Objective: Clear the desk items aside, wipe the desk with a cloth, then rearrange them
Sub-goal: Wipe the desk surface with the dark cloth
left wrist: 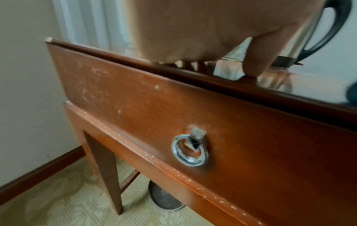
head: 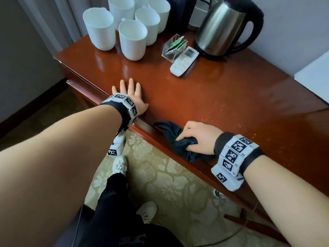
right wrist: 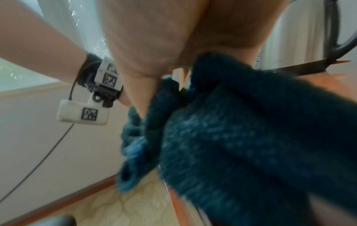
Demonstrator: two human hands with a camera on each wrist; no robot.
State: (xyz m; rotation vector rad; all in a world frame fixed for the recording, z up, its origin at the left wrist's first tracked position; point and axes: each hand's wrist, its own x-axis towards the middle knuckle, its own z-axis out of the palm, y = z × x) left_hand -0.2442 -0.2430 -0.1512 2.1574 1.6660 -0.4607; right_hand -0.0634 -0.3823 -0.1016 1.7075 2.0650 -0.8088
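Right hand (head: 201, 138) bunched around soft dark teal knitted cloth (head: 179, 139) at front edge of glossy red-brown wooden desk (head: 222, 97); left hand (head: 130, 93) flat, empty. Cloth probably light, limp; best gripped crumpled.

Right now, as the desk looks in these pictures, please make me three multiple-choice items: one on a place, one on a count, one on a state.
1. Where does the remote control lie?
A. Beside the kettle
B. On the floor
C. Inside a mug

2. How many white mugs can be seen on the desk?
A. Two
B. Six
C. Ten

3. What is the right hand doing?
A. Resting flat and empty
B. Gripping the dark cloth
C. Lifting the kettle

Answers:
1 A, the remote lies on the desk next to the kettle's base.
2 B, six mugs stand grouped at the far left corner.
3 B, its fingers curl round the cloth at the desk's near edge, while the left hand lies flat.
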